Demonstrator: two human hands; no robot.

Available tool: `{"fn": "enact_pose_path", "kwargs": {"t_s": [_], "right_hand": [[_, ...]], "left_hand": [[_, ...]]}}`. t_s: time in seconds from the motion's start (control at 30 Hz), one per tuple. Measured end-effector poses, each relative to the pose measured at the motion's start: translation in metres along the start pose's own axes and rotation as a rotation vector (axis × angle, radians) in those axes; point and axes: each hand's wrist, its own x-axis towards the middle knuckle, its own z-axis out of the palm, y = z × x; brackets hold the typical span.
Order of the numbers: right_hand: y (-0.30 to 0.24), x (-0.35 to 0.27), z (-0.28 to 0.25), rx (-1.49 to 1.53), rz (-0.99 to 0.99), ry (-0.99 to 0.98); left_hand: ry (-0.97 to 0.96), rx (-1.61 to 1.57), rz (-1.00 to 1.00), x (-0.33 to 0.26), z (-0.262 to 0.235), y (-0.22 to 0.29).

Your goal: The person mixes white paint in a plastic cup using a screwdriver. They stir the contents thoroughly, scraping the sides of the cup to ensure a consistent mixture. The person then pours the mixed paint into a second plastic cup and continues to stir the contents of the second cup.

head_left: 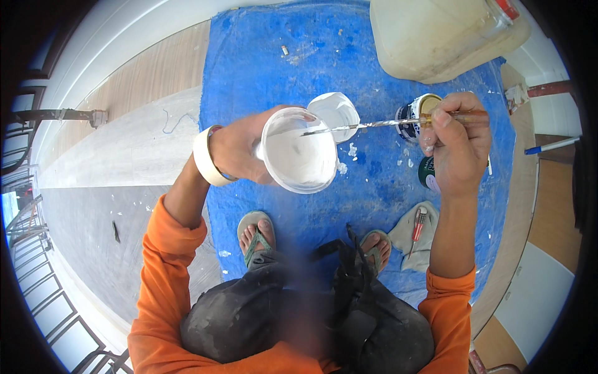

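Observation:
My left hand (240,149) grips a small white tub (299,153) of white paint, tilted toward me, over a blue tarp (268,56). A roll of masking tape (205,159) sits around that wrist like a bangle. My right hand (458,146) holds a long thin stirring tool (367,124) by its wooden handle; the paint-coated tip reaches over the tub's rim. A white lid (336,112) lies on the tarp just behind the tub. An open small paint can (416,115) stands next to my right hand.
A large cream plastic jug (436,37) lies at the tarp's far edge. A grey rag with a red-handled screwdriver (417,227) rests by my right foot. A dark green can lid (427,173) sits under my right hand. A blue-tipped pen (551,145) lies on the right. Wooden floor surrounds the tarp.

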Motion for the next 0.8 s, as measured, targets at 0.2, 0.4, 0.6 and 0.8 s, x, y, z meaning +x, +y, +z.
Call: {"fn": "enact_pose_path", "kwargs": {"t_s": [0.2,0.4,0.6,0.8], "right_hand": [[-0.002,-0.004,0.001,-0.027,0.062,-0.084],[-0.016,-0.020,0.004,0.030,0.122,-0.151],[-0.028,-0.046,0.033,-0.065,0.050,-0.265],[-0.019,-0.055,0.056,-0.299,-0.183,-0.393]], "left_hand": [[0.092,-0.441,-0.158,-0.012,0.011,-0.001],[0.352,-0.788,-0.059,-0.023,0.037,-0.018],[0.488,-1.162,0.120,-0.035,0.048,-0.033],[0.856,-1.175,0.073,-0.037,0.057,-0.047]]}}
